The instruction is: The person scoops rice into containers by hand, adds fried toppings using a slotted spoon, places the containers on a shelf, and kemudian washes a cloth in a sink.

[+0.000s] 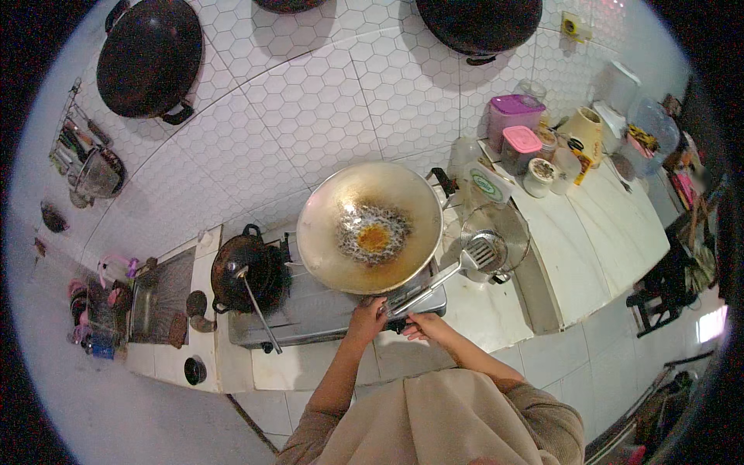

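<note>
A large pale metal wok (325, 232) sits on the gas stove (310, 318), with bubbling oil and a golden-brown piece of food (373, 239) in its middle. My left hand (366, 322) is closed round the handle end of a slotted metal spatula (432, 285), just below the wok's near rim. The spatula slants up to the right, its slotted head over a wire strainer (518, 246). At the stove's front edge, the fingers of my right hand (428, 328) are bent against a dark stove knob (398, 325); the fingertips are partly hidden.
Left of the wok stands a blackened pot (232, 267) with a long-handled ladle (260, 310) across it. A sink (145, 306) lies farther left. Jars and lidded tubs (521, 139) crowd the right counter (620, 232). Dark pans (151, 58) hang on the tiled wall.
</note>
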Motion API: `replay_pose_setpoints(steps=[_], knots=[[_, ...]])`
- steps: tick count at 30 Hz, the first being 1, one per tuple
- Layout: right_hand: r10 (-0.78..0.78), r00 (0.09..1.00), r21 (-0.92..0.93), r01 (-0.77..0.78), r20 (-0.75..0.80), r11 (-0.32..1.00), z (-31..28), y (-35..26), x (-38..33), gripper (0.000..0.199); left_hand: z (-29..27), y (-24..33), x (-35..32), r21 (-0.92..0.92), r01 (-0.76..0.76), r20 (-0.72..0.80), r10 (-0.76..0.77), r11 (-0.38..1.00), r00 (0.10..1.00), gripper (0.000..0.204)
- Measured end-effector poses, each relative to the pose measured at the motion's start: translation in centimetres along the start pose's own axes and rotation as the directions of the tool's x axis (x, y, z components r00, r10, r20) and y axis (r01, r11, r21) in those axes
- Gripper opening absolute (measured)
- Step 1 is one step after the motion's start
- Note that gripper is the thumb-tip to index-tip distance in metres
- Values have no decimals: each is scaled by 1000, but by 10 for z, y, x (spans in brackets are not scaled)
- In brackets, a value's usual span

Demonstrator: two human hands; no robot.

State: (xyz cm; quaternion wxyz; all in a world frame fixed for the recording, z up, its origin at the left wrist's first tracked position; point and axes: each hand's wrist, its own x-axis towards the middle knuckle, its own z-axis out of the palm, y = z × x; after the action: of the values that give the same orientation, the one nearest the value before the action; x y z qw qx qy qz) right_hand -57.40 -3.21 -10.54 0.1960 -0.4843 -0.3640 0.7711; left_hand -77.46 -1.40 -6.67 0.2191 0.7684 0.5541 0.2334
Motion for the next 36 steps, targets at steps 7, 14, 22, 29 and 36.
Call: replay_pose_setpoints(steps=[7, 14, 22, 29, 36], knots=[[-38, 991, 197, 63, -128, 978, 20, -13, -11, 44, -5, -4, 1, -68, -95, -20, 93, 993, 995, 39], [-158, 969, 167, 191, -192, 967, 28, -5, -16, 36, 7, 1, -12, -256, 13, 54, 1, 967, 999, 41], [-241, 949, 195, 280, -202, 940, 25, -2, -14, 26, 11, 21, -9, 24, -25, 25, 25, 999, 999, 48], [-272, 944, 170, 303, -185, 938, 21, -1, -28, 22, 14, 11, -4, -73, 7, 84, -1, 997, 996, 46], [-233, 960, 131, 254, -157, 958, 2, 1, -42, 22, 23, 6, -4, -169, 40, 10, -39, 985, 999, 46]])
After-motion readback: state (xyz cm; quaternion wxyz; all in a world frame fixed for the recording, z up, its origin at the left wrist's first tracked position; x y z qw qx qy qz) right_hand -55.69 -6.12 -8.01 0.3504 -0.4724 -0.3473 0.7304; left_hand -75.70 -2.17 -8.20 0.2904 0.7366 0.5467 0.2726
